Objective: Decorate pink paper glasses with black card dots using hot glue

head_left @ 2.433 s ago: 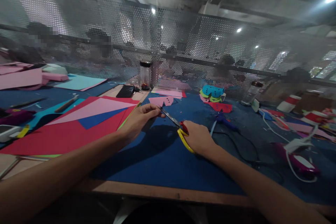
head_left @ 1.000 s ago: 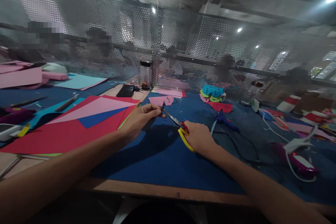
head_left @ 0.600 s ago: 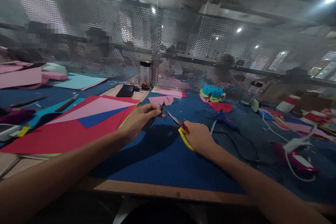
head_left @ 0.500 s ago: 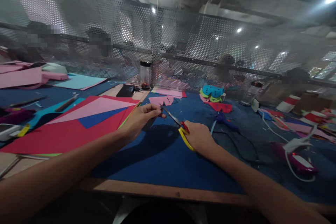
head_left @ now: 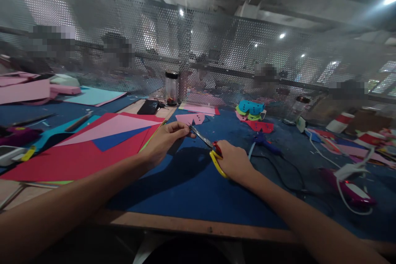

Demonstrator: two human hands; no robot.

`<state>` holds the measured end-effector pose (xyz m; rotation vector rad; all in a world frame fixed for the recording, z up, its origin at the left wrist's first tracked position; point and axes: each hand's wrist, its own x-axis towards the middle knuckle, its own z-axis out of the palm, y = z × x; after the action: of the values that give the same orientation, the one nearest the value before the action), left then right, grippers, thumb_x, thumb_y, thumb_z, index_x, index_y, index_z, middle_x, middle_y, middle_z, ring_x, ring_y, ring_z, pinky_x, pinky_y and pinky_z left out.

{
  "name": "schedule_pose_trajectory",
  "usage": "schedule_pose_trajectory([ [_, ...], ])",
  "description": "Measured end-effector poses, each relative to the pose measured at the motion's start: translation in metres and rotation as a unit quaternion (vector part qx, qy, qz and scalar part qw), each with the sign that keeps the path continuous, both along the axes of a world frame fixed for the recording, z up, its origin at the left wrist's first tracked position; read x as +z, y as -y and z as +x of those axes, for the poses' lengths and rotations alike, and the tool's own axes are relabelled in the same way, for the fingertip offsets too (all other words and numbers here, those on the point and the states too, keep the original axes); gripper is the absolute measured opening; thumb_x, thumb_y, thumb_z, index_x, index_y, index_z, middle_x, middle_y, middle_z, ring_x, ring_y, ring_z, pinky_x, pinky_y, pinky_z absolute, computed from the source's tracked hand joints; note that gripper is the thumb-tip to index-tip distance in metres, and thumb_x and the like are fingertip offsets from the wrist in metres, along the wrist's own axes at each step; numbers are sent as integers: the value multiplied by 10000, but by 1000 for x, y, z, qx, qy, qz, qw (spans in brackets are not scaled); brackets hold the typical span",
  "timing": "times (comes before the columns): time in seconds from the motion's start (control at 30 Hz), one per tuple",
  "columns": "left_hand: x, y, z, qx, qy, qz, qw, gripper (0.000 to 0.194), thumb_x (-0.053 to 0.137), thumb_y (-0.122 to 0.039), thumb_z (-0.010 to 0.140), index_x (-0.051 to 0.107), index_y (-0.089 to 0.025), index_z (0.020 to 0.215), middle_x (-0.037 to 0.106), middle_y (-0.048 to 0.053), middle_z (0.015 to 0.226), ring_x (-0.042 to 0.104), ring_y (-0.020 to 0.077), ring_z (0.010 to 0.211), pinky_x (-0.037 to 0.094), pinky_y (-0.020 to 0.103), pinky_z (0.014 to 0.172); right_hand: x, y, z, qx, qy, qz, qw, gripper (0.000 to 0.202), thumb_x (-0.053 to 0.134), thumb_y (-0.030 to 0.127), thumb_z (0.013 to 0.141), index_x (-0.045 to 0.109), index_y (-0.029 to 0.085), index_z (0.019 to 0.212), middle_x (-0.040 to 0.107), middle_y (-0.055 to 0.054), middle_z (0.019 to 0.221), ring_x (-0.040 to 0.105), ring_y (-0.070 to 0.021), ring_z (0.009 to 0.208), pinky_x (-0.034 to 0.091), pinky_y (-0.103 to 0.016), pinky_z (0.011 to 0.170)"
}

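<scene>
My right hand (head_left: 232,160) grips the red and yellow handles of a pair of scissors (head_left: 202,136), whose blades point up and left. The blade tips reach the fingertips of my left hand (head_left: 176,132), which are pinched together; whatever they hold is too small to make out. Just beyond the tips lies a pink paper cutout (head_left: 198,119) with dark dots and a notch. Both hands are above the blue mat (head_left: 185,189). To my left hand's left are large red sheets (head_left: 83,159) with pink and blue paper on top.
A black phone (head_left: 148,107) and a lidded jar (head_left: 171,88) stand behind the sheets. Blue and green cutouts (head_left: 250,108) lie at the back right, near a blue glue gun (head_left: 267,143) with a cable. A purple device (head_left: 354,193) with a white cord sits farther right.
The scissors have shifted very slightly to the left, their handles a little changed in angle. My left hand has stayed in almost the same place.
</scene>
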<state>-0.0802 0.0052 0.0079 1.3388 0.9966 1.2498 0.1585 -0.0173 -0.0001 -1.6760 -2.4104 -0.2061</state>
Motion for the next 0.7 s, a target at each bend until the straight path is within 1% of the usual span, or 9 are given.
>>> schedule_pose_trajectory([
  [0.17, -1, -1, -1, -2, -11, 2, 1000, 252, 745, -429, 817, 669, -206, 906, 760, 45, 937, 625, 145, 729, 409, 238, 559, -1, 0, -1, 5, 2, 5, 1000, 270, 461, 405, 980, 613, 201, 1072, 715, -67, 1039, 706, -245, 883, 359, -306, 628],
  [0.5, -3, -2, -1, -9, -29, 26, 999, 230, 723, -416, 839, 671, -201, 903, 754, 58, 960, 646, 169, 785, 417, 249, 589, 3, 2, -2, 12, -4, -9, 1000, 244, 458, 389, 981, 619, 207, 1005, 737, -65, 969, 706, -233, 930, 357, -298, 654],
  [0.7, -3, -2, -1, -7, -35, 15, 999, 224, 720, -419, 839, 677, -208, 902, 758, 46, 961, 630, 156, 746, 414, 252, 593, 3, 3, -2, 5, 6, -3, 1000, 271, 452, 410, 982, 627, 204, 1002, 737, -68, 978, 707, -237, 950, 370, -301, 666],
])
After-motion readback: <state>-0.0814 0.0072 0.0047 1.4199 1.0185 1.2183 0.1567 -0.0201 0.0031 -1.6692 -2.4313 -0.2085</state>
